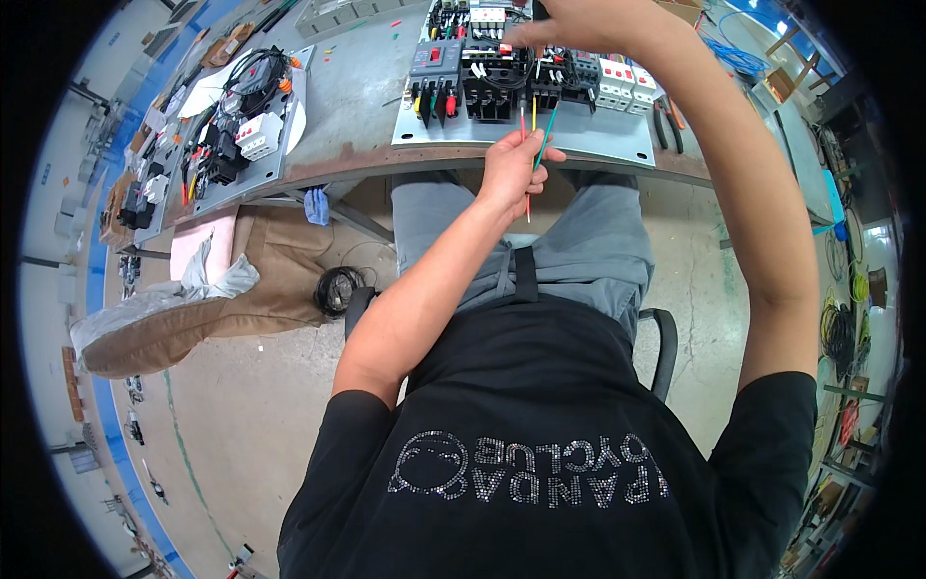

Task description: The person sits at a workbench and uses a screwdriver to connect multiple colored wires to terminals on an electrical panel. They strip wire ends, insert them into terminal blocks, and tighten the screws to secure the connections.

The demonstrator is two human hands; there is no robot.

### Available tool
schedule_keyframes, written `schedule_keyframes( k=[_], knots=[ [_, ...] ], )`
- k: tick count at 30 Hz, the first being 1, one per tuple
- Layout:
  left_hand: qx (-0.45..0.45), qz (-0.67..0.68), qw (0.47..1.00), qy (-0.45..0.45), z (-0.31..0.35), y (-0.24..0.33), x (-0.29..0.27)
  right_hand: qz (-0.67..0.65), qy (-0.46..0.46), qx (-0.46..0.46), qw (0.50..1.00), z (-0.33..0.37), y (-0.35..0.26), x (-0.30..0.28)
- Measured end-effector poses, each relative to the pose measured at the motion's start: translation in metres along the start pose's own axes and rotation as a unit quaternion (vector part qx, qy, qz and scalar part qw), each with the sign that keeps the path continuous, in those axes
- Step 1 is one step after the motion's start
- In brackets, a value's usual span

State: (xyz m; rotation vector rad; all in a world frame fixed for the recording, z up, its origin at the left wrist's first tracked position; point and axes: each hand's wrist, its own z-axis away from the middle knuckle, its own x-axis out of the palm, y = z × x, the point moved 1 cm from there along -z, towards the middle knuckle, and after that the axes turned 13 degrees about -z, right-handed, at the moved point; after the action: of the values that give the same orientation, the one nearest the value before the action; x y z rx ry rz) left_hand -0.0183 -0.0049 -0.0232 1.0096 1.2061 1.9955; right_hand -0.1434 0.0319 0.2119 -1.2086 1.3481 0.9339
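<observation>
My left hand (514, 169) is closed around thin coloured wires at the bench's front edge. The red wire (523, 120), yellow wire (534, 114) and green wire (550, 128) run from its fingers toward the components on a grey metal mounting plate (617, 147). A red end hangs below the hand. Over the far part of the plate, my right hand (569, 24) reaches in with fingers stretched leftward, partly cut off by the upper edge. Beneath and beside it are a black contactor (489, 82), a loop of black cable and a grey circuit breaker (436, 60).
White breakers (617, 83) stand on the plate's right, with pliers (666, 125) beside it. At left, another plate (258, 176) carries black and white components near a seated person's brown-trousered leg (212, 323). Coiled black cable (340, 289) lies on the floor. Blue cable (738, 58) lies far right.
</observation>
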Motion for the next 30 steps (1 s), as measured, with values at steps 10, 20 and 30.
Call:
schedule_keyframes(
  k=[10, 20, 30],
  knots=[
    [0.004, -0.007, 1.0, -0.002, -0.002, -0.005, -0.002, -0.019, -0.008, 0.014, 1.0, -0.002, 0.007, -0.001],
    [-0.002, -0.01, 1.0, 0.001, 0.0, -0.004, -0.001, -0.028, -0.002, -0.082, 0.996, -0.011, 0.025, 0.005],
    [0.002, -0.011, 1.0, -0.001, 0.0, -0.002, 0.001, -0.114, 0.027, -0.127, 0.985, -0.004, 0.019, 0.014]
  ],
)
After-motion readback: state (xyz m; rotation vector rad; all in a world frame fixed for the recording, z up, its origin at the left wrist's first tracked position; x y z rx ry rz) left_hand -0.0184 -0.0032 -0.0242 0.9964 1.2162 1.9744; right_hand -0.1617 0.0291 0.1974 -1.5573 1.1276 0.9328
